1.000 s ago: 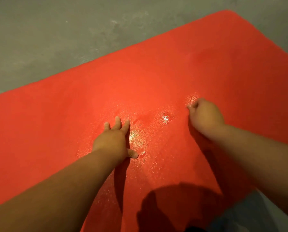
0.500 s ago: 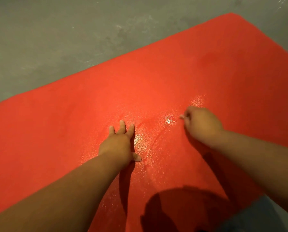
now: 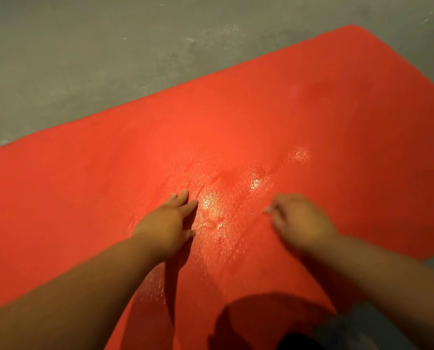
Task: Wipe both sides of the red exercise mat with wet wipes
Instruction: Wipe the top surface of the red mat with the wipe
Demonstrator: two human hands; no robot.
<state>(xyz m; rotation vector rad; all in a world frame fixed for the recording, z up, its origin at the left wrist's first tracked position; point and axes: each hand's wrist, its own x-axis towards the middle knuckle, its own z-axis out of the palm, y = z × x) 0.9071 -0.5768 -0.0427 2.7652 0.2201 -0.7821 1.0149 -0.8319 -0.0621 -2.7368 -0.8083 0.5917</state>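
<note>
On the grey floor (image 3: 84,59) lies one red exercise mat (image 3: 311,122), long axis running from near left to far right. Two hands rest on it: the left hand (image 3: 168,221) flat, fingers straight, holding nothing; the right hand (image 3: 304,223), blurred, curled over one wet wipe (image 3: 268,210), only a pale sliver showing.

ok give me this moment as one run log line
left hand: flat on red mat | right hand: curled round wet wipe, blurred | wet sheen: between hands
</note>
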